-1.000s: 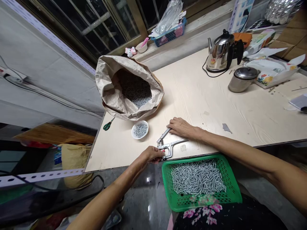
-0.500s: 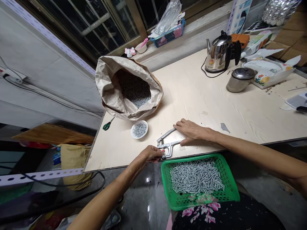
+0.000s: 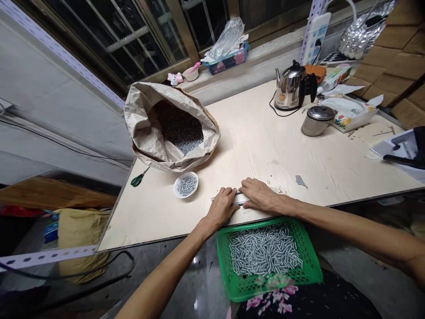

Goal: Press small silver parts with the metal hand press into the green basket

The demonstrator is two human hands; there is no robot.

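My left hand (image 3: 223,206) lies curled over the head of a metal plier-like press tool (image 3: 240,200) near the table's front edge, hiding most of it. From the right, my right hand (image 3: 261,195) presses down on the tool's handles, which are squeezed together. Only a short strip of metal shows between the two hands. A small white bowl (image 3: 186,184) of little metal pieces sits just left of them. Just below the table edge, on my lap, is a green plastic basket (image 3: 310,270) filled with several small metal pins (image 3: 262,252).
A large open paper sack (image 3: 146,128) of metal pieces stands at the table's back left, green-handled scissors (image 3: 138,178) beside it. A steel kettle (image 3: 290,86), a lidded steel pot (image 3: 315,120) and paper packaging sit at the back right of the pale wooden table (image 3: 299,146).
My left hand moved up from the table edge onto the tool's head. My right hand closed the spread handles and pressed them flat. The view shifted right and down.
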